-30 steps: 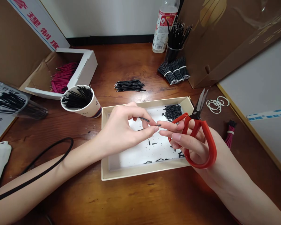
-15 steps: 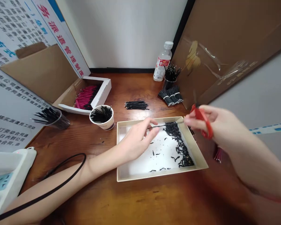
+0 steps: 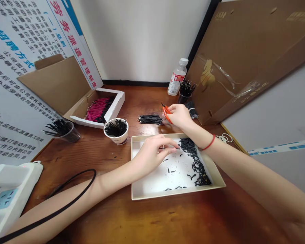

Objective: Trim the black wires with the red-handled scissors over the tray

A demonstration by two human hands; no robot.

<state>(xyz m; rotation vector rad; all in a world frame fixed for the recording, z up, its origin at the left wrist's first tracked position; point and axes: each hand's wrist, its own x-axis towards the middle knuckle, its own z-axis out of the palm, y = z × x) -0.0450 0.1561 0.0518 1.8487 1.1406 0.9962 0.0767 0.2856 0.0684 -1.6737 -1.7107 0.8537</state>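
Observation:
My left hand [image 3: 155, 152] is over the shallow cream box [image 3: 136, 196], thumb and fingers closed together. A thin black wire [image 3: 162, 147] shows between them, mostly hidden by the fingers. My right hand [image 3: 179, 116] grips small red-handled pliers [image 3: 167, 114], their dark tip pointing away to the upper left. Its fingertips are at the right end of a stack of black wires [image 3: 149, 119] on the table; whether they pinch a wire I cannot tell. Black scraps [image 3: 198, 167] are heaped along the box's right side, with a few loose bits on its white floor.
A paper cup [image 3: 118, 139] and a clear cup [image 3: 72, 134] hold black wires at the left. Behind them stands an open carton [image 3: 115, 106] of pink and black wires. A bottle [image 3: 177, 79], a wire-filled cup [image 3: 183, 99] and banded bundles [image 3: 191, 110] are at the back right.
My right hand, with the pliers, has moved left and away from me, from beyond the box's right edge to the wire stack. My left hand has stayed over the box. The view has shifted slightly.

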